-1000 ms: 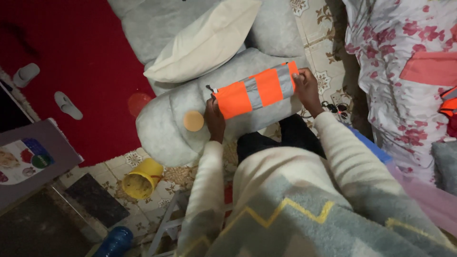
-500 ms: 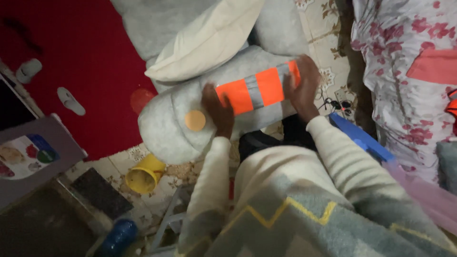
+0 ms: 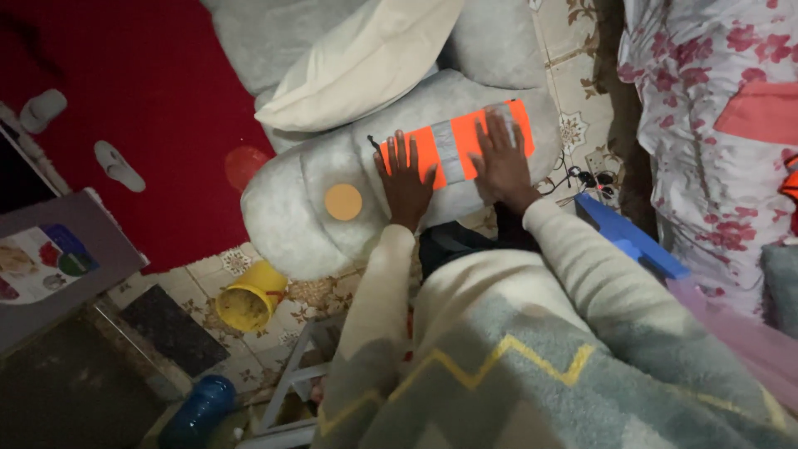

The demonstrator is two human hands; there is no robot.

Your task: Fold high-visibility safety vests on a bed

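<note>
Both hands went from gripping its ends to lying flat, fingers spread: left hand (image 3: pixel 405 179) and right hand (image 3: pixel 499 162) now press the orange and grey reflective fabric strip (image 3: pixel 453 145) onto the grey plush cushion (image 3: pixel 332 195), probably smoothing it.

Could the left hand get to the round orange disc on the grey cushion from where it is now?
Probably yes: the left hand lies flat on the orange strip, and the disc sits uncovered beside it.

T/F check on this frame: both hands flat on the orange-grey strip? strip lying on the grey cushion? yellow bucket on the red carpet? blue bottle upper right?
1. Both the left hand and right hand press flat on the orange-grey strip. True.
2. The strip lies on the grey cushion. True.
3. The yellow bucket stands on the red carpet. False: it lies on the tiled floor.
4. The blue bottle is upper right. False: lower left.
</note>
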